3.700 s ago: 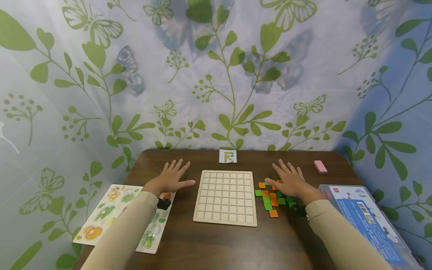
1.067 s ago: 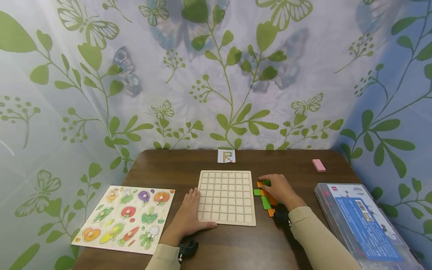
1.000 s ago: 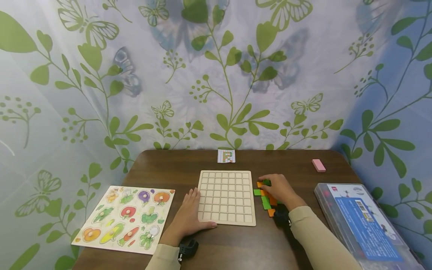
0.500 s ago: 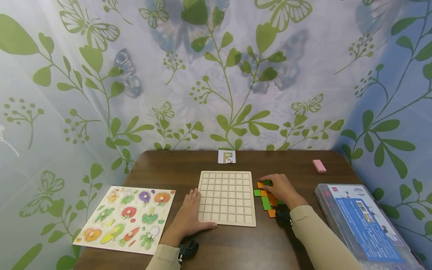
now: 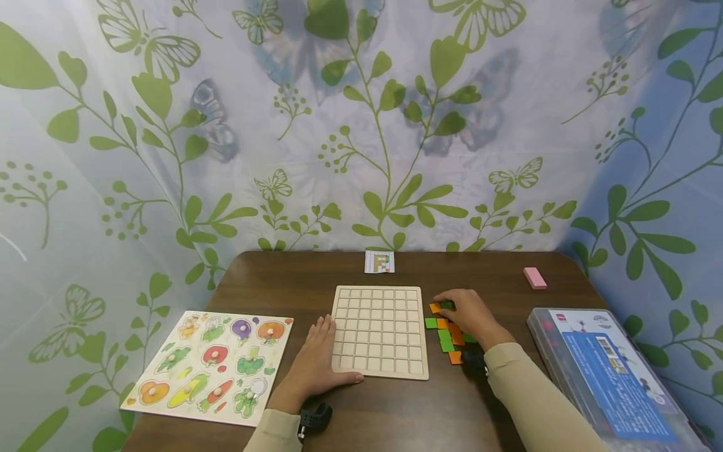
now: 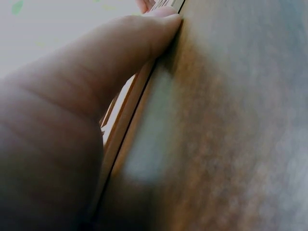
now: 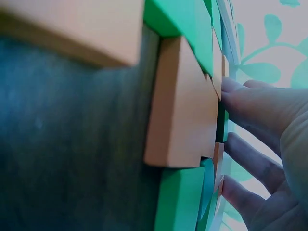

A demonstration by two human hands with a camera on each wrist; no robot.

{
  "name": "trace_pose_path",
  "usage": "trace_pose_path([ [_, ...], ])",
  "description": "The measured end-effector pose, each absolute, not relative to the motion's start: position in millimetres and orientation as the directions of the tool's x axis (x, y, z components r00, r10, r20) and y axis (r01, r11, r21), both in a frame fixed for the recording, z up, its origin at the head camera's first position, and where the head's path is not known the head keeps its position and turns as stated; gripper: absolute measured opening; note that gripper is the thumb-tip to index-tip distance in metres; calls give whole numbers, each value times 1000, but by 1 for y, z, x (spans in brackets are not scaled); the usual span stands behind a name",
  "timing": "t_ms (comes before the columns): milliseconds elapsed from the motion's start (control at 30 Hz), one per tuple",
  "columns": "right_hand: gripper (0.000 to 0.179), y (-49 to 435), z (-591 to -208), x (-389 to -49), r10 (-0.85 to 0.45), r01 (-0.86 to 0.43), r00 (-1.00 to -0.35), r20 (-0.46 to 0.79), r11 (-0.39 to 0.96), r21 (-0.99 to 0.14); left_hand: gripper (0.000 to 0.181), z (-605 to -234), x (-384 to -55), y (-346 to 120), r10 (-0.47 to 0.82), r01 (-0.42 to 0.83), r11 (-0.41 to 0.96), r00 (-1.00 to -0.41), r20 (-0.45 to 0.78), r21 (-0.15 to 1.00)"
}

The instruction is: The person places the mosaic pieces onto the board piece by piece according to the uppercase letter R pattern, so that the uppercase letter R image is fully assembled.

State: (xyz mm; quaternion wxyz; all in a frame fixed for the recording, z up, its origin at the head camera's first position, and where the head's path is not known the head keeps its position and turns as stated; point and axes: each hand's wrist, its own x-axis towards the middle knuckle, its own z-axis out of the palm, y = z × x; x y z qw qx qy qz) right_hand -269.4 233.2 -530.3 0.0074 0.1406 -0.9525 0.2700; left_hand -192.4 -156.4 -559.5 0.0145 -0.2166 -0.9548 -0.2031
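Observation:
A pale wooden grid board (image 5: 377,333) lies mid-table. My left hand (image 5: 316,364) rests at its near left corner, fingers straight along the left side, thumb along the front edge; the left wrist view shows the thumb (image 6: 134,38) close up against that edge. Orange and green square tiles lie in a loose group right of the board. At the group's far side my right hand (image 5: 471,314) pinches a small orange tile (image 5: 434,308), which sits slightly turned. The hand covers part of the group, including a dark green tile (image 5: 447,305). In the right wrist view, fingers (image 7: 260,106) reach down behind a larger orange block (image 7: 185,106).
A small printed pattern card (image 5: 380,262) lies at the far edge. On the left is a vegetable puzzle board (image 5: 192,342) with knobs. A clear plastic case (image 5: 612,370) with a blue label stands at right, a pink block (image 5: 534,278) behind it.
Both hands came in from raised and spread, the left to the board's corner, the right onto the tiles. Since half a second ago, the small orange tile has turned slightly.

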Motion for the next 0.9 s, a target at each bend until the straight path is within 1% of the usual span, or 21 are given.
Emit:
trace_pose_path([
  [100, 35, 232, -533, -269, -282, -289, -955, 93, 809, -512, 137, -559, -192, -156, 409, 422, 823, -905, 118, 381],
  [267, 35, 230, -534, -269, -285, -290, -954, 90, 808, -513, 137, -557, -192, -156, 409, 418, 823, -906, 111, 385],
  [600, 26, 223, -529, -270, -261, -264, -962, 80, 813, -519, 136, -559, -192, -158, 414, 423, 821, -904, 113, 383],
  [700, 23, 222, -528, -271, -264, -274, -960, 94, 809, -520, 136, -559, -192, -158, 413, 425, 822, -903, 117, 379],
  [900, 23, 220, -529, -272, -245, -254, -965, 91, 797, -547, 136, -559, -193, -158, 416, 430, 823, -901, 121, 371],
])
